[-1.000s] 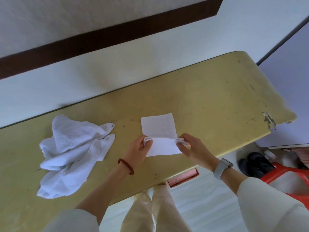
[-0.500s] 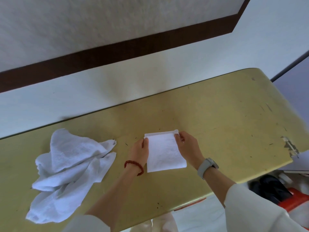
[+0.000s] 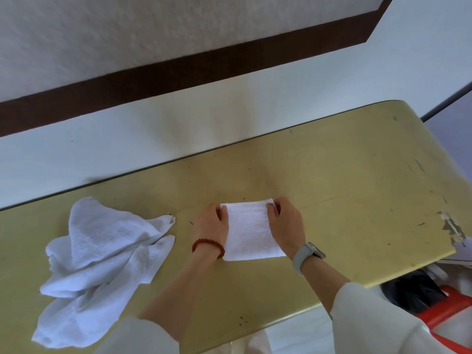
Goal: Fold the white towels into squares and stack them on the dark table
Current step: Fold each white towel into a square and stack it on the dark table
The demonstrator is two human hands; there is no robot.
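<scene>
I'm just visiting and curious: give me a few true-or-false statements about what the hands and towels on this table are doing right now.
1. Both hands hold the small folded white towel at its far corners. True: the left hand and the right hand each grip one.
2. The crumpled white towel heap lies to the person's right. False: it lies to the left.
3. The red bead bracelet is on the left wrist. True.
4. The folded towel sits on a stack of others. False: it lies alone on the yellowish table.
5. The grey wristwatch is on the left wrist. False: it is on the right wrist.
</scene>
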